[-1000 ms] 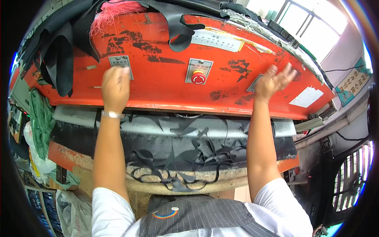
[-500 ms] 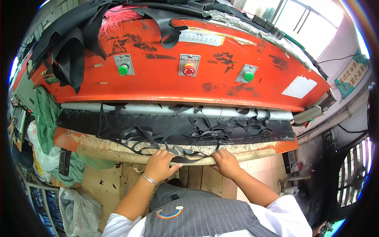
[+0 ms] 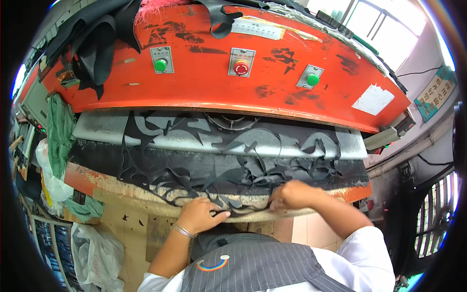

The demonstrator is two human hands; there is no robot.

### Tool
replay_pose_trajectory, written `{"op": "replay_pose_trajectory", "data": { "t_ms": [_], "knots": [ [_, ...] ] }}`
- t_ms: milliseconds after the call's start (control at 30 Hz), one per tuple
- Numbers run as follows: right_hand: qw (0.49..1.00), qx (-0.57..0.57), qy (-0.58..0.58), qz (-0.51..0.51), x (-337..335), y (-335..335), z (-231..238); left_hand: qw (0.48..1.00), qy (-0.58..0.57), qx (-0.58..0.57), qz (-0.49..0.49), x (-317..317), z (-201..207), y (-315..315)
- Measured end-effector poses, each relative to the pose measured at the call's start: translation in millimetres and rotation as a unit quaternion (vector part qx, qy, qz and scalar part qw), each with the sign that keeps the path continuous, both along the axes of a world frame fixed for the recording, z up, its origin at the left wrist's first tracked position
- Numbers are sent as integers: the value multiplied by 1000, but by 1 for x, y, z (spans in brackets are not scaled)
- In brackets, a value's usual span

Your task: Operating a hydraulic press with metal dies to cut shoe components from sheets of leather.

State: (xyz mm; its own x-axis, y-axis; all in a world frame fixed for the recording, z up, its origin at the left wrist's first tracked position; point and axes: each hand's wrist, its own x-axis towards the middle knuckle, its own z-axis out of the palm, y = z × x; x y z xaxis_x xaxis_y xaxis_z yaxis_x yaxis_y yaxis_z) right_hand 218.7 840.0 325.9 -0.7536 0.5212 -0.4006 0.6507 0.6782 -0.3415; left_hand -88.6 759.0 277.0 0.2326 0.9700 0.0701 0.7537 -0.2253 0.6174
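- The right hand [image 3: 295, 194] has moved: 0.5 s ago it lay on the front edge of the bed [image 3: 121, 190], and now it is balled up a bit higher and to the right.
- The left hand [image 3: 198, 215] is still at that edge, so both hands are at the near side of the black scraps [image 3: 260, 170].
- More of the pale strip [image 3: 272, 149] shows under the red front [image 3: 131, 92] now, so more of the scraps can be seen.
- The left thumb and fingers look pinched on a thin black bit. The right fingers are curled in beside the scraps, but they are blurry (I can't tell if they grip).
- The scraps lie across the bed, from the pale strip to the front edge. They look thin and bendy, like ribbons with big holes, all tangled in the middle.
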Motion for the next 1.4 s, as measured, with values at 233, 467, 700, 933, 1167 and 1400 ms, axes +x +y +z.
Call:
{"op": "replay_pose_trajectory", "data": {
  "t_ms": [233,467,700,933,1167,1400],
  "knots": [
    [914,291,183,215,-129,165,-23,994,-33,105,27,15,-23,103],
    [825,243,284,425,-179,264,-51,980,27,195,32,28,-49,159],
    [804,527,159,225,-63,282,112,977,22,206,55,14,-47,165],
    [885,222,273,-303,49,255,-14,983,-37,151,94,16,-35,205],
    [877,160,211,-402,30,264,-75,988,19,133,73,7,-37,262],
    [865,96,327,-368,60,248,-77,985,7,149,83,11,-47,275]
  ]
}}
